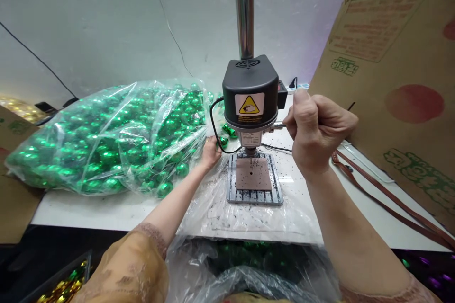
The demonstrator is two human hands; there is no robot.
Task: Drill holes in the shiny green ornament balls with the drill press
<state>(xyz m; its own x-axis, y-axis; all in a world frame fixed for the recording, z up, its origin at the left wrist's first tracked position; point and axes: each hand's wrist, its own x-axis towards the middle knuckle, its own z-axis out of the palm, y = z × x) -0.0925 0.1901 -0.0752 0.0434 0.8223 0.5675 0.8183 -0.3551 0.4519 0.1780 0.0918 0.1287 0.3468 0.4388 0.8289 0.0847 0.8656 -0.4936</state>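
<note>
A small drill press with a black motor housing [250, 83] stands on the table before me. My right hand [313, 128] is closed in a fist around its feed lever [279, 126]; a thin black tip sticks out past the knuckles. Left of the drill, at the gathered mouth of a clear plastic bag [117, 137] full of shiny green balls, is my left hand [211, 152]. Its fingers are curled at a faceted green ball [223, 142], partly hidden by the bag. Under the chuck, a brown square plate [253, 174] with a dark hole lies on the slotted metal base [277, 196].
Dark shavings litter the white table [106, 213]. A large cardboard box [377, 99] stands at right, near a brown strap [384, 199]. A black cable [212, 118] loops beside the drill. Clear plastic [249, 277] with green balls beneath hangs below the table edge.
</note>
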